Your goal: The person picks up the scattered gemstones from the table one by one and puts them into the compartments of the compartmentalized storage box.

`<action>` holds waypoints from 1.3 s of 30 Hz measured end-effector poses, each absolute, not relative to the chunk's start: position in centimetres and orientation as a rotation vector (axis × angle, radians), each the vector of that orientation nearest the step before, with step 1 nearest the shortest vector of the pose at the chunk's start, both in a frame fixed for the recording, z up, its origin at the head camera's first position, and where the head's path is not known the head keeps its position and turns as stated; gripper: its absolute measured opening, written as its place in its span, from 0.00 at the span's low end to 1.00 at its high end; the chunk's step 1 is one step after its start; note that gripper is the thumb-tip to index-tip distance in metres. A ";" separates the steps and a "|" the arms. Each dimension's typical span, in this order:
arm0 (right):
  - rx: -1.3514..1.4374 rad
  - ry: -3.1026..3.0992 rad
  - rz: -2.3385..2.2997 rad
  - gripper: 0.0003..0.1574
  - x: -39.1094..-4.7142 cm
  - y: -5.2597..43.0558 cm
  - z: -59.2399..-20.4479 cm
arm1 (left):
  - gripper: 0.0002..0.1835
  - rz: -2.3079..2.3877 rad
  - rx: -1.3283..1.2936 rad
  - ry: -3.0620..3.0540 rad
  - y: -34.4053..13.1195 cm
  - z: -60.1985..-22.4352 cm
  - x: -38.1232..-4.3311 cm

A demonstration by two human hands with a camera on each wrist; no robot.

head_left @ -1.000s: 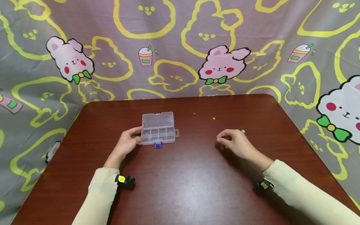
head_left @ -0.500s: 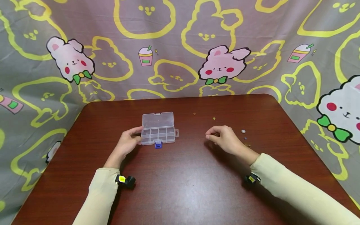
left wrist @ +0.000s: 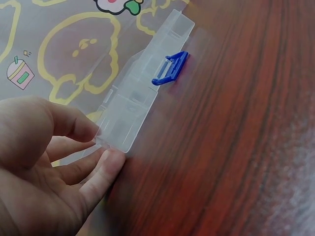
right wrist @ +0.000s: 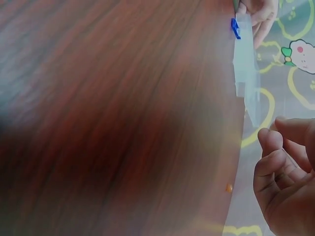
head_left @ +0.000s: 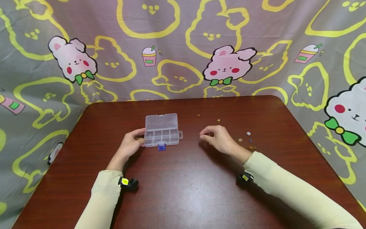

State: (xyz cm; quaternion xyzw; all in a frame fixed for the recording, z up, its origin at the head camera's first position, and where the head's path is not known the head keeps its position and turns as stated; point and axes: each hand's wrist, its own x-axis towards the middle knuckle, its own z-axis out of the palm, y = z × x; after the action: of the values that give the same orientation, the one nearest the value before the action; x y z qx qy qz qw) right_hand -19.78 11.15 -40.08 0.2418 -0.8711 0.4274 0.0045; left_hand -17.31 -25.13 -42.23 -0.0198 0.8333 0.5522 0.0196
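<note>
A clear plastic compartment box (head_left: pixel 161 137) with its lid (head_left: pixel 161 121) raised stands left of centre on the table. Its blue latch (head_left: pixel 161 147) hangs at the front. My left hand (head_left: pixel 131 143) grips the box's left end, thumb at the front corner and fingers behind, as the left wrist view shows. To the right of the box, my right hand (head_left: pixel 218 139) hangs over the table with thumb and forefinger tips brought together. I cannot tell whether something tiny is pinched there. The compartments look see-through in the head view.
Right of my right hand lie a white stone (head_left: pixel 248 133), a blue bead (head_left: pixel 250 140), a pale round piece (head_left: pixel 240 140) and a brown-gold piece (head_left: pixel 251 147). Farther back are a yellow-green bead (head_left: pixel 218 120) and an orange one (head_left: pixel 198 115). A patterned curtain (head_left: pixel 183 47) surrounds the table.
My right hand has moved left toward the box, uncovering the small pieces on the right. The left hand and the box have stayed in place.
</note>
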 end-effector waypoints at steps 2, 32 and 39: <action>0.771 -2.724 1.342 0.03 -19.9 10.7 -40.1 | 0.28 1.718 -0.063 2.585 -25.2 -42.4 -17.3; 0.949 -2.674 1.325 0.02 -21.6 3.7 -40.2 | 0.29 1.733 -0.097 2.566 -24.9 -42.4 -17.5; 1.006 -2.671 1.306 0.03 -21.8 2.0 -39.9 | 0.28 1.739 -0.088 2.567 -25.1 -42.5 -17.5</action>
State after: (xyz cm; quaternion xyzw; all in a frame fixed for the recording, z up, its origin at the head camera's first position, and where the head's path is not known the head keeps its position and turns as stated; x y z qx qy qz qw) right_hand -21.81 1.98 -39.88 0.3204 -0.8509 0.4162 0.0014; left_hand -17.47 -25.13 -42.51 -0.0283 0.8274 0.5606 0.0196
